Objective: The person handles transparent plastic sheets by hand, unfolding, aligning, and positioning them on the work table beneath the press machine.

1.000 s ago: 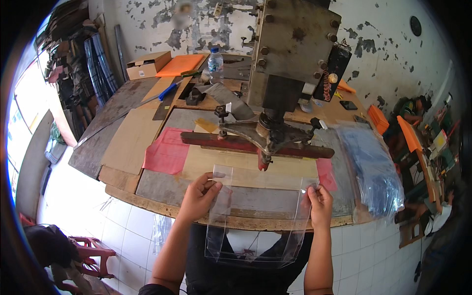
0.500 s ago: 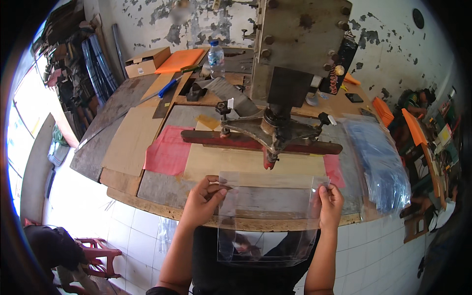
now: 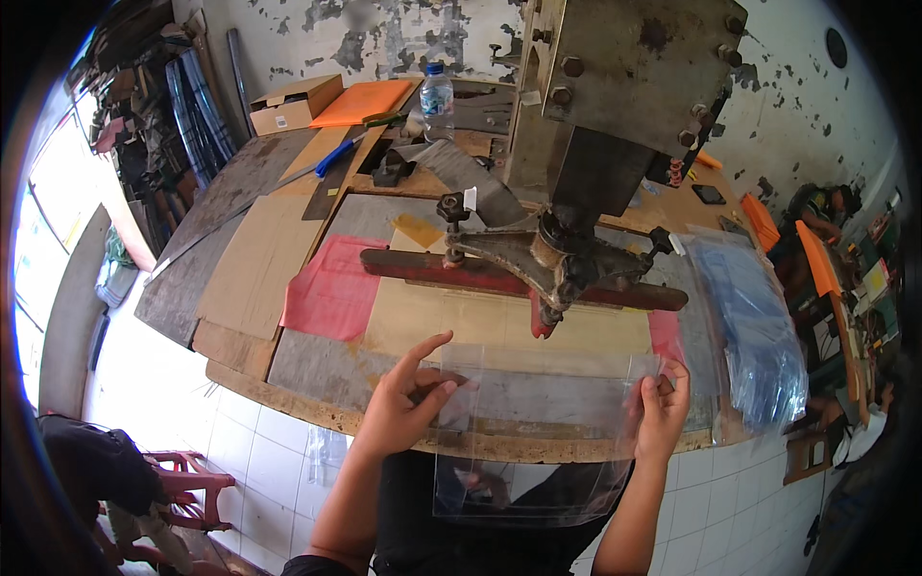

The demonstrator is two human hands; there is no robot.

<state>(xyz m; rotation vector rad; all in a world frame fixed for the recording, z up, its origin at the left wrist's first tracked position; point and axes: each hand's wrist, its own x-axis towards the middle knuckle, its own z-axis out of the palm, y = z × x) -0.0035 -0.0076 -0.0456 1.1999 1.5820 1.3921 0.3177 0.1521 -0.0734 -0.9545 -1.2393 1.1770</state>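
A clear plastic sleeve (image 3: 538, 403) hangs between my two hands over the table's front edge, its lower part in front of my lap. My left hand (image 3: 405, 401) pinches its left edge with the thumb against curled fingers, the index finger raised free. At the upper right corner my right hand (image 3: 661, 408) grips the sleeve between thumb and fingers. Just beyond is a heat press with a long dark red bar (image 3: 615, 294). Beneath that bar lies a pale yellow sheet (image 3: 432, 317), over a pink cloth (image 3: 331, 293) that shows at both ends.
A stack of bluish clear plastic sleeves (image 3: 754, 326) lies at the right. Brown cardboard (image 3: 252, 264), a blue-handled cutter (image 3: 336, 156), a water bottle (image 3: 437, 101) and a carton (image 3: 293, 104) are on the left and back. Another person (image 3: 821, 206) sits far right; red stools (image 3: 192, 485) stand lower left.
My left index finger has lifted off the sleeve and now points up. Both hands and the sleeve sit slightly further right and lower in the view, which has itself shifted a little.
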